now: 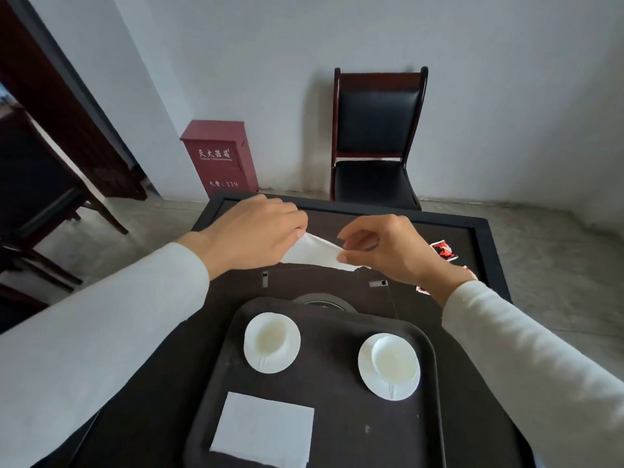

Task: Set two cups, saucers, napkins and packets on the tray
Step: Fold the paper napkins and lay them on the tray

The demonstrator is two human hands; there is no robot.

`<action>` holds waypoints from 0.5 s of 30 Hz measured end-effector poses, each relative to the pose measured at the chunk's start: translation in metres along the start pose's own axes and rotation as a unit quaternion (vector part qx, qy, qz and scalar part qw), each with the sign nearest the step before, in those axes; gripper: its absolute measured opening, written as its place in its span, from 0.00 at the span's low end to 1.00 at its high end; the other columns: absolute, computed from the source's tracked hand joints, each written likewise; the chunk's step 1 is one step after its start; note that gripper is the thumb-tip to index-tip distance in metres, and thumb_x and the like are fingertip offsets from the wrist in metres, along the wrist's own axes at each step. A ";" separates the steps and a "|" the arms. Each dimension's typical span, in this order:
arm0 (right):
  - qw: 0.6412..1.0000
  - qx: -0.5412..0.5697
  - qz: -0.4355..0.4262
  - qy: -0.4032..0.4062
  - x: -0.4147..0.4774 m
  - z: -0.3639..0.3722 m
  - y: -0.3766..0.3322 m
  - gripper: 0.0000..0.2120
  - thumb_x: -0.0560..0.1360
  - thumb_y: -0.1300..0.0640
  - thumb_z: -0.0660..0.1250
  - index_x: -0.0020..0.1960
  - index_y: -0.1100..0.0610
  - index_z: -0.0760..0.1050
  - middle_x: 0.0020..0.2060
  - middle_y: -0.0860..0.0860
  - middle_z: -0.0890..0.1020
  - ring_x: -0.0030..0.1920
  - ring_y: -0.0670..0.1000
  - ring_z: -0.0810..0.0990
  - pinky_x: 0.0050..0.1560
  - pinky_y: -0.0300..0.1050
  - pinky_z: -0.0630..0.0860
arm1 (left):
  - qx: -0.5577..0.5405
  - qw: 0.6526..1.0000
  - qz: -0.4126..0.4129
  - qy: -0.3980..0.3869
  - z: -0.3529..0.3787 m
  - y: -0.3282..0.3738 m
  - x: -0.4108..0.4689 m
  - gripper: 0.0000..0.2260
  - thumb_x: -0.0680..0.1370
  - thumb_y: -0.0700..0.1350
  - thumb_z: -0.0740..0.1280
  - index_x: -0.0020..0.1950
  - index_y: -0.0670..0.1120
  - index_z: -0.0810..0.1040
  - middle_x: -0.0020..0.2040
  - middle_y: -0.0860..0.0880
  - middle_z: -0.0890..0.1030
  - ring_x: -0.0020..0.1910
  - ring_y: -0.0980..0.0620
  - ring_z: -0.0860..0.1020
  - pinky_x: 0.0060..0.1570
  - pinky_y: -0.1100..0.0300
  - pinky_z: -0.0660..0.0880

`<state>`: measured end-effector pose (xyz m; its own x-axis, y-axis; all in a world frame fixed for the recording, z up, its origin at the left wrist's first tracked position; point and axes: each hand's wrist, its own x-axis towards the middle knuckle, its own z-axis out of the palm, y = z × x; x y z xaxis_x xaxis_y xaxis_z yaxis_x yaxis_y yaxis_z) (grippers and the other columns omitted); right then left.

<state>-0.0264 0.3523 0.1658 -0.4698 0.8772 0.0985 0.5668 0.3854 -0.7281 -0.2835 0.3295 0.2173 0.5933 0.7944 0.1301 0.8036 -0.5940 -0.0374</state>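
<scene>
A dark tray (337,420) lies on the table in front of me. On it stand two white cups on white saucers, one at the left (271,342) and one at the right (389,365). A folded white napkin (261,428) lies flat at the tray's near left. Beyond the tray, my left hand (251,239) and my right hand (388,251) both pinch a second white napkin (314,253) held above the table. Red and white packets (444,249) lie on the table at the right, partly hidden by my right wrist.
The dark table (486,238) has a raised black rim and a round inset just past the tray. A black chair (374,140) stands against the wall behind it. A red fire-extinguisher box (219,157) sits on the floor at the back left.
</scene>
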 end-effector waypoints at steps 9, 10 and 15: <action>0.996 -0.058 -0.062 0.006 -0.017 0.048 -0.073 0.08 0.78 0.59 0.72 0.56 0.52 0.84 0.48 0.44 0.85 0.46 0.45 0.83 0.48 0.29 0.78 | -0.029 0.999 -0.028 0.000 -0.042 -0.015 -0.083 0.09 0.84 0.45 0.58 0.48 0.48 0.76 0.44 0.53 0.79 0.41 0.50 0.72 0.50 0.51 0.72; 0.996 -0.060 -0.065 0.008 -0.020 0.053 -0.083 0.09 0.78 0.59 0.71 0.58 0.51 0.83 0.49 0.43 0.84 0.47 0.45 0.83 0.48 0.28 0.78 | -0.036 0.999 -0.034 -0.003 -0.047 -0.017 -0.093 0.09 0.84 0.45 0.58 0.49 0.49 0.76 0.44 0.53 0.79 0.41 0.49 0.74 0.49 0.51 0.71; 0.997 -0.023 -0.068 0.008 -0.036 0.078 -0.142 0.11 0.74 0.53 0.77 0.55 0.50 0.83 0.42 0.38 0.84 0.44 0.39 0.84 0.47 0.29 0.78 | -0.066 0.996 -0.051 0.012 -0.075 -0.027 -0.139 0.07 0.83 0.47 0.59 0.47 0.52 0.74 0.42 0.55 0.77 0.40 0.49 0.76 0.40 0.54 0.69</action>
<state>-0.1424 0.2440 0.2129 -0.5340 0.8205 0.2040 0.5303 0.5130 -0.6750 -0.3909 0.2258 0.2745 0.5070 0.8488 0.1498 0.8452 -0.5237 0.1069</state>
